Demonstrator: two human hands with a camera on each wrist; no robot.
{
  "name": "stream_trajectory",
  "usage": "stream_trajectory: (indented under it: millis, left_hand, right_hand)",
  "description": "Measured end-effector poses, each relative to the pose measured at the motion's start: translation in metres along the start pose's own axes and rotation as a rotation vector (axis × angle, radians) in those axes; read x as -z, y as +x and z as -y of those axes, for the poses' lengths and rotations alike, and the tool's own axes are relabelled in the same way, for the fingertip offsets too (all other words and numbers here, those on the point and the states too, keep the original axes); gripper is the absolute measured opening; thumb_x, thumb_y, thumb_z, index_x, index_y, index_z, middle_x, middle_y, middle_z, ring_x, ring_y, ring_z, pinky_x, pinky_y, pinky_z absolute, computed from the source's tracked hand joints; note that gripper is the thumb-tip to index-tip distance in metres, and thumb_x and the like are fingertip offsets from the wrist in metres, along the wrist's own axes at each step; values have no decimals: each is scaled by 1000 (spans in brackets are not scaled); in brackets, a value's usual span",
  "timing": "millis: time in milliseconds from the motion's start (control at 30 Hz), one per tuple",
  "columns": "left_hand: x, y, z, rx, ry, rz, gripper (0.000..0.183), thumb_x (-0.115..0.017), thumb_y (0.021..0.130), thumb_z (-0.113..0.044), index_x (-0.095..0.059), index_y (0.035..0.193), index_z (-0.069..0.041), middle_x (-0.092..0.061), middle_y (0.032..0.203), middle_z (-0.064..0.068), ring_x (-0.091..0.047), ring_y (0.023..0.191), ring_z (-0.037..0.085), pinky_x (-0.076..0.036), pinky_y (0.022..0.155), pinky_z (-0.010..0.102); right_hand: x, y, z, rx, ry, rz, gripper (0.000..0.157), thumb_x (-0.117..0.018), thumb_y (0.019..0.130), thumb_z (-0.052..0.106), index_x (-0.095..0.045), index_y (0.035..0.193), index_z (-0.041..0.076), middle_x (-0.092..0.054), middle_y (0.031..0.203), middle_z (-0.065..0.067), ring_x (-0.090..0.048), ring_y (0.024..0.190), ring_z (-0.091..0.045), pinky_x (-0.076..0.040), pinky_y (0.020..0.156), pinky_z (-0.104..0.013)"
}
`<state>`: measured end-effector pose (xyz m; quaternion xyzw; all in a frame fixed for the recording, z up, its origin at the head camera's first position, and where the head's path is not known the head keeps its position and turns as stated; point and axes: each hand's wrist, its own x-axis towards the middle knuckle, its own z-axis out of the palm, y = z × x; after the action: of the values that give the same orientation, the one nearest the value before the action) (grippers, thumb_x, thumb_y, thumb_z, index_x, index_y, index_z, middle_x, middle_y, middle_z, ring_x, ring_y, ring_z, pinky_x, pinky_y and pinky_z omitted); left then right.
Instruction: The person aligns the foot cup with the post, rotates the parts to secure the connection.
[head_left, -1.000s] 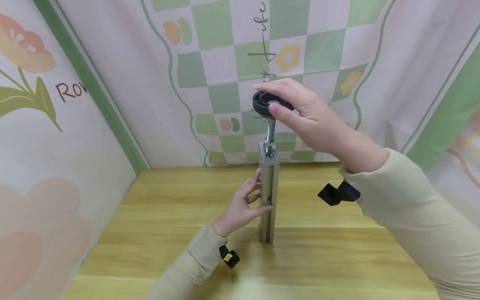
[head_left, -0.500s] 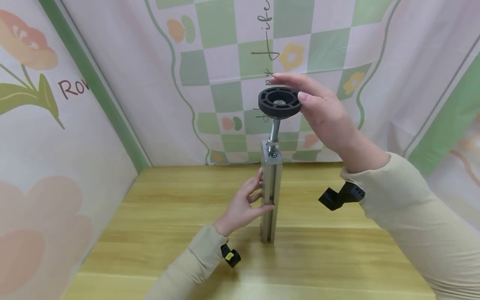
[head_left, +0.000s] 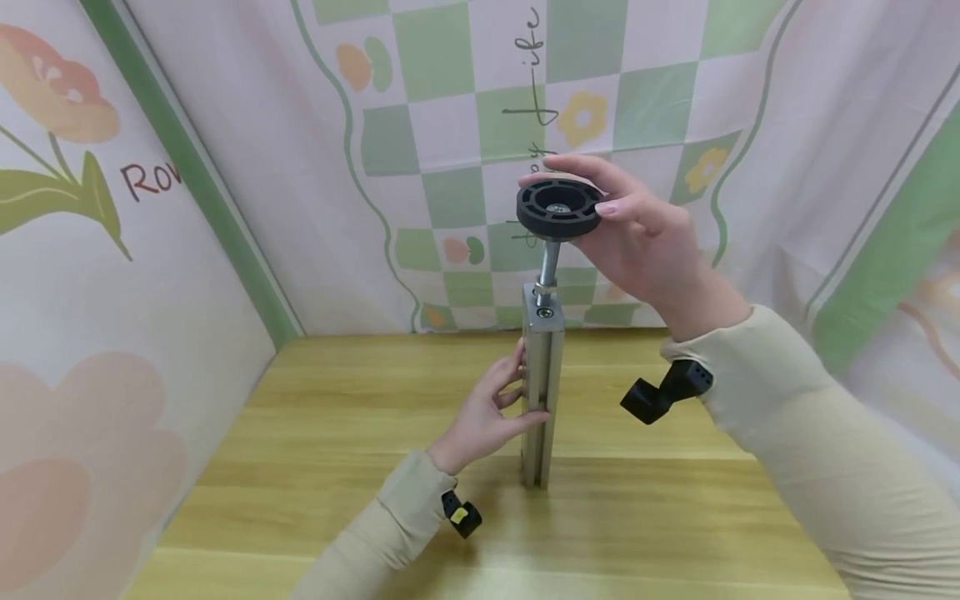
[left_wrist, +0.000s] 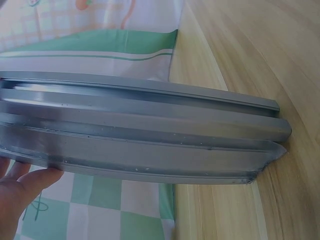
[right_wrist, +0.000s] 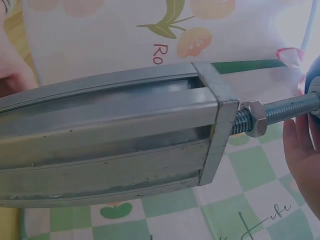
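Note:
An aluminium profile bar (head_left: 543, 367) stands upright on the wooden table. My left hand (head_left: 480, 423) grips it at mid-height, thumb on the near face and fingers reaching round behind. In the left wrist view, the slotted bar (left_wrist: 145, 135) meets the table at its lower end. A threaded rod (head_left: 550, 265) rises from the plate on top and carries a black round levelling foot (head_left: 553, 223). My right hand (head_left: 645, 237) pinches the foot's rim, thumb at the right edge and fingers behind. A hex nut (right_wrist: 256, 119) sits on the rod, just off the end plate (right_wrist: 220, 125).
The wooden table (head_left: 337, 400) spreads round the bar. Printed cloth (head_left: 442, 133) hangs behind it, and another flowered cloth (head_left: 172, 275) hangs at the left. Black wrist-camera mounts (head_left: 666, 393) stick out from both sleeves.
My right hand has shifted from over the top of the foot to its right side, opened around the rim, then closed on it again. My left hand keeps its place on the bar.

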<state>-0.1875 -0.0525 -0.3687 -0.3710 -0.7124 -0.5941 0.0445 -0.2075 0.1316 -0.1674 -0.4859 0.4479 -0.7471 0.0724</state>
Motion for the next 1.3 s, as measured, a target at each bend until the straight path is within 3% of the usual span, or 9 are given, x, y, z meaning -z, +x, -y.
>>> stream_trajectory:
  millis: [233, 700, 800, 1000, 1300]
  left_hand:
    - [0, 0, -2, 11, 11, 6, 95, -71, 79, 5, -15, 152, -19, -41, 136, 18, -46, 121, 30, -49, 97, 31]
    - [0, -1, -2, 14, -40, 5, 93, -69, 79, 8, -16, 152, -14, -38, 140, 19, -44, 124, 32, -45, 101, 32]
    - [-1, -1, -3, 13, -34, 4, 93, -70, 79, 8, -16, 152, -12, -38, 140, 19, -45, 123, 32, -45, 101, 32]
    - [-1, 1, -3, 8, -15, -2, 94, -71, 79, 7, -16, 152, -14, -39, 140, 18, -45, 122, 33, -45, 101, 32]
    - [-2, 0, -2, 19, -26, -3, 93, -71, 79, 7, -18, 152, -16, -39, 140, 18, -46, 122, 32, -47, 100, 31]
  right_hand:
    - [2, -5, -6, 14, -9, -34, 40, -44, 87, 10, -57, 125, 7, -46, 132, -18, -44, 120, -29, -39, 103, -32]
    - [6, -5, -4, 64, -89, 17, 36, -52, 91, 7, -56, 127, 7, -52, 131, -18, -48, 121, -31, -37, 106, -34]
    - [3, -5, -1, 65, -148, -43, 35, -55, 90, 3, -57, 124, 8, -54, 128, -17, -52, 118, -28, -39, 104, -32]
    - [-14, -3, 7, 19, -321, -258, 36, -53, 84, -4, -59, 116, 10, -54, 118, -14, -54, 112, -25, -46, 95, -26]
    - [-30, -3, 8, -29, -452, -397, 39, -58, 79, -13, -58, 108, 14, -55, 112, -14, -58, 99, -21, -54, 81, -19]
